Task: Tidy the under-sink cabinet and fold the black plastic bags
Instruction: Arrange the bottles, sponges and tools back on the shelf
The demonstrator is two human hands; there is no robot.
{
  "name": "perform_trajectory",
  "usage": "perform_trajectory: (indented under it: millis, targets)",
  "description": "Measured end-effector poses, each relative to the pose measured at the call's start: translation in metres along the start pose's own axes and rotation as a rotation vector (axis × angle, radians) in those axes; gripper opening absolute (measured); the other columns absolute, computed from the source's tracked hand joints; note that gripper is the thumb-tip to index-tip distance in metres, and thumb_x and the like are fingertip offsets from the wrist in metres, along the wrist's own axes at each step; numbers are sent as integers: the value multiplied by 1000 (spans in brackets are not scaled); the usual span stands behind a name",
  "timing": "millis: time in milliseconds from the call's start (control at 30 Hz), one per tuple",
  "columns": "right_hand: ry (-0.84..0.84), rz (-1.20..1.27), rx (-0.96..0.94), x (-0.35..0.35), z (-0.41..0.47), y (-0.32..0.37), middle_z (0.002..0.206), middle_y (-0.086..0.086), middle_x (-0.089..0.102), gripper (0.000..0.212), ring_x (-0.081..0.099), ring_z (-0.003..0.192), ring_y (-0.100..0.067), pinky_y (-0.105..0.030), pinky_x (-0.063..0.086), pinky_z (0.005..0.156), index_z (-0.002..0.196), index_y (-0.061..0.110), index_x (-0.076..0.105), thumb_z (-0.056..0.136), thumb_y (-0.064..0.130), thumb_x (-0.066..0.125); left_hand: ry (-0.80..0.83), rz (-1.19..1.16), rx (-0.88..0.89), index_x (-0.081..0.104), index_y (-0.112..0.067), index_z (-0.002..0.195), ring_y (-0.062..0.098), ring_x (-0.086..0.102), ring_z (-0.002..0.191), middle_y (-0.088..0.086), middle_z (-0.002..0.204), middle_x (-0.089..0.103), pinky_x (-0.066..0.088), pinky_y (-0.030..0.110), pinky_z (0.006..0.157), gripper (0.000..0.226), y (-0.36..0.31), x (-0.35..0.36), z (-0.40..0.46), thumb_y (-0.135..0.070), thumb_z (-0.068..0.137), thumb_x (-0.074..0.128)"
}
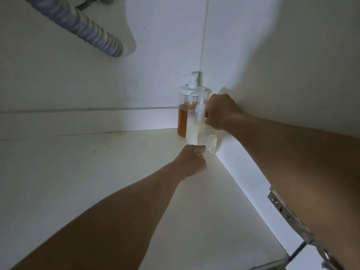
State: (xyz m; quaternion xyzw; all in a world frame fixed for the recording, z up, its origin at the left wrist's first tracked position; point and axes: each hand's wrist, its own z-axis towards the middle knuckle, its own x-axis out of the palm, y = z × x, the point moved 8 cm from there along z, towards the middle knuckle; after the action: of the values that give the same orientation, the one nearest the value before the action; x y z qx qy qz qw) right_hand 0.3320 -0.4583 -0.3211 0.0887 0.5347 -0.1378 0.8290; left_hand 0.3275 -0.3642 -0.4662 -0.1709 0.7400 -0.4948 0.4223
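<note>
Both arms reach into the white under-sink cabinet. A clear pump bottle [196, 131] with pale liquid stands in the back right corner of the cabinet floor [97, 172]. My right hand [220, 112] grips its neck just under the pump head. My left hand [192, 159] has curled fingers at the bottle's base, touching its lower front. Behind it stands a second clear pump bottle [184, 115], half full of orange liquid. No black plastic bags are in view.
A grey corrugated drain hose [85, 29] comes down from the upper left. The cabinet's right wall [272, 65] lies close beside my right arm. A metal door hinge [282, 209] is fixed to that wall near the front edge.
</note>
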Motion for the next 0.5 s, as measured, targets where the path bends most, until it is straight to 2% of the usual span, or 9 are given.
perform_trajectory:
  millis: [33,67,100,133,200,267,300,400,500]
  targets:
    - [11,39,-27,-2,-2,3,113,-9,66,24,63,102,-27,-30,51,86,109,9,68,87,16,60,-11,-12,20,59,3,100,8,53,77,1,76,52,36,14,59,23,0,-1,0,11,78,56]
    - [34,89,-29,-3,-5,5,114,-8,65,25,62,103,-26,-31,51,89,110,10,69,89,15,56,-24,-29,39,54,0,124,10,59,98,5,118,60,43,13,64,47,1,-1,1,10,78,58]
    - [47,126,-39,-5,-7,5,115,-8,64,27,61,105,-26,-32,49,92,110,10,69,90,14,52,-56,-66,29,47,-9,138,13,55,119,4,128,58,49,16,72,64,2,-2,2,9,78,59]
    - [70,144,-39,-7,-8,5,116,-8,64,28,61,106,-26,-33,49,94,111,11,70,90,12,52,-108,-72,26,44,-17,144,16,49,129,2,142,49,52,19,77,72,1,-6,2,8,78,59]
    - [113,134,-69,-5,-9,5,116,-9,65,29,60,110,-28,-35,49,95,112,12,71,88,7,55,-205,-74,45,44,-22,144,19,44,133,-1,147,42,52,21,80,73,-2,-13,-2,8,79,58]
    - [73,107,-108,-4,-11,8,120,-8,63,30,58,114,-28,-35,47,98,110,13,71,88,3,55,-256,-43,65,44,-22,145,20,42,135,-2,149,40,50,21,84,72,-4,-15,-4,6,80,56]
    - [45,90,-112,-4,-11,7,121,-8,62,29,57,115,-27,-35,46,99,109,12,71,88,1,55,-262,-33,68,43,-23,145,19,42,135,-2,150,40,50,19,81,72,-4,-14,-5,5,80,56]
    - [12,102,-82,1,-10,2,122,-6,60,29,54,117,-26,-34,46,100,111,10,68,87,-1,55,-236,-31,46,40,-27,146,19,46,131,-2,147,42,42,11,57,74,0,-8,-5,3,80,57]
    - [-19,125,-18,2,-17,-4,119,-10,63,29,56,114,-27,-35,49,96,111,7,66,87,-4,54,-212,12,48,36,-28,148,19,44,133,-3,149,41,37,10,55,76,3,-5,-2,-1,81,58]
